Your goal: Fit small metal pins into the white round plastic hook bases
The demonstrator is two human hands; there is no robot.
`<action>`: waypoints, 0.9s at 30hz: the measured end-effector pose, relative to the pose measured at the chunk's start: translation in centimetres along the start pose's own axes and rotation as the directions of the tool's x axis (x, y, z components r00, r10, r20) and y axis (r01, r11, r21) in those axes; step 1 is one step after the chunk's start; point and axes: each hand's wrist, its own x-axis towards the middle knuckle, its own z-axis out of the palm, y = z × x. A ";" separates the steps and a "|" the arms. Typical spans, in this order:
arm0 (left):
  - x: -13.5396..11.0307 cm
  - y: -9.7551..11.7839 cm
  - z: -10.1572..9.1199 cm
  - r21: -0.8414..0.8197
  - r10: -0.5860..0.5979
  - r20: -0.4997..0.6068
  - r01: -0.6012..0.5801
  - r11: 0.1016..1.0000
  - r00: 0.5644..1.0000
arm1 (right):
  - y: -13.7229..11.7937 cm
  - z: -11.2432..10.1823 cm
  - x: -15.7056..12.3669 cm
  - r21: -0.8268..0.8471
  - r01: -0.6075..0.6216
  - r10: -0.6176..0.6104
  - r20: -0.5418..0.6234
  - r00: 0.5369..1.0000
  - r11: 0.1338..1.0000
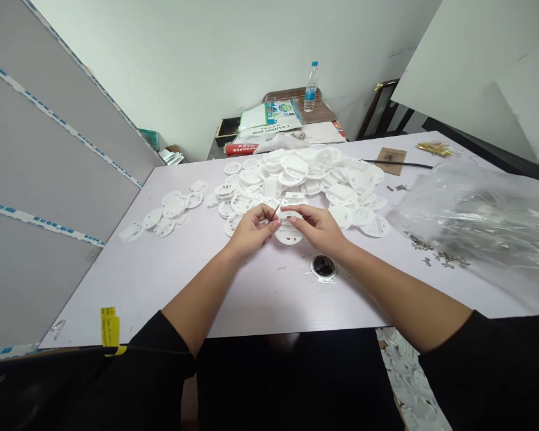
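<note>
My hands meet at the middle of the table, just in front of a large heap of round white plastic discs [291, 179] with slotted faces. My left hand [251, 230] pinches a thin dark pin [275, 211] between its fingertips. My right hand [317, 226] grips a small white plastic piece [290, 216] close to the pin. Just under my right fingers, a single white disc [288, 235] lies on the table. A round dark-centred item in clear wrapping [323, 267] sits nearer to me.
The pale table [161, 293] also bears a smaller group of discs [170, 208], small metal parts [435, 254], a clear plastic bag [476, 224], a brown card [391, 160] and a black rod [399, 163]. A water bottle [311, 87] stands beyond the table's far edge.
</note>
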 end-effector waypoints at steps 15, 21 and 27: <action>0.1 0.3 -0.5 0.086 0.013 0.033 -0.016 0.996 0.999 | 0.5 -0.1 0.1 -0.030 0.125 -0.124 0.033 0.992 0.992; -0.3 0.4 0.2 -0.024 -0.119 0.085 0.121 0.992 0.989 | 0.8 0.2 -0.1 -0.134 0.307 -0.291 0.122 0.949 0.942; -0.3 0.4 -0.1 0.200 -0.129 0.013 0.124 0.972 0.992 | 1.4 -0.3 0.2 -0.231 0.263 -0.233 0.152 0.961 0.937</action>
